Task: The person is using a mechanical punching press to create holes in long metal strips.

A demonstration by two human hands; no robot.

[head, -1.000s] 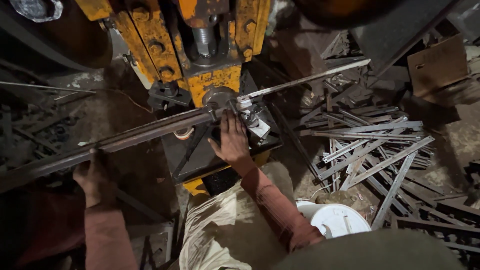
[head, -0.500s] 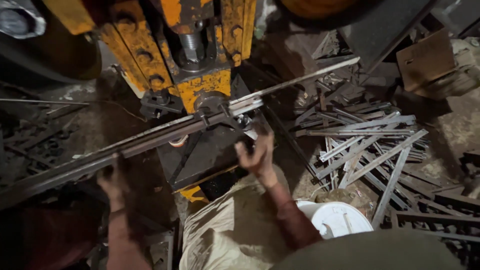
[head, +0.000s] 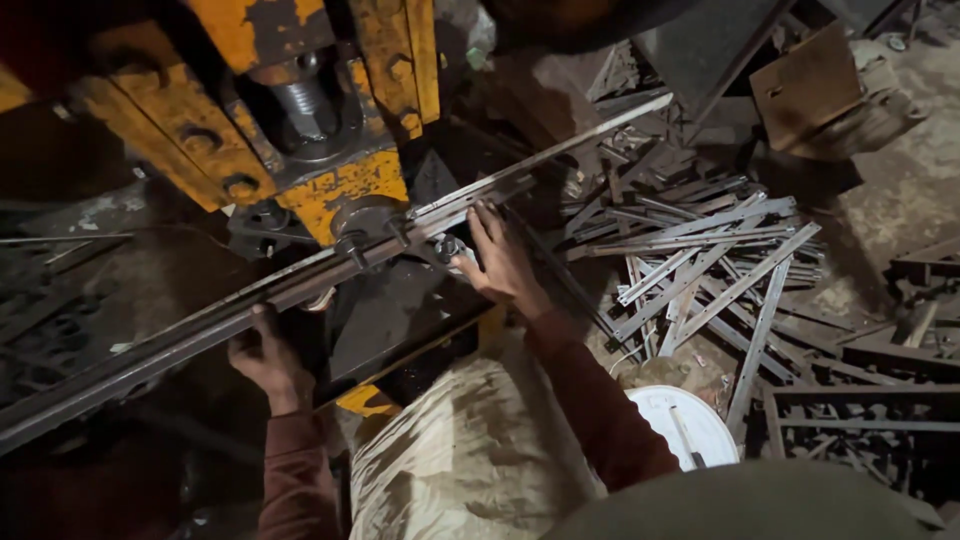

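Dim, cluttered workshop floor (head: 900, 200), strewn with metal offcuts and dust.

Left hand (head: 265, 355): curled up from below around the long metal bar (head: 200, 325), fingers wrapped on its underside, gripping firmly. Right hand (head: 505, 265): laid flat and open against the same bar just right of the press, fingers spread and pointing up toward the bar's edge, pressing rather than clasping; whether any finger hooked over the far edge, could not tell. Both forearms in dark red sleeves (head: 590, 400).

Long metal bar: stretched diagonally from the lower left edge of the view up to the upper right, passing under the head of the yellow press (head: 340, 185), between the two hands. Resting on the dark press bed (head: 390, 320) below the ram, with the threaded shaft (head: 300, 100) straight above.

Below the hands, a knee in pale, stained trousers (head: 470, 460). Just right of that knee, a white round lid (head: 680, 425) on the floor. Farther right, a loose pile of cut flat strips (head: 720, 260), crossed over one another. Beyond that, a rusty brown plate (head: 810, 85) standing tilted near the top right, and dark metal frames (head: 860, 410) lying at the lower right.
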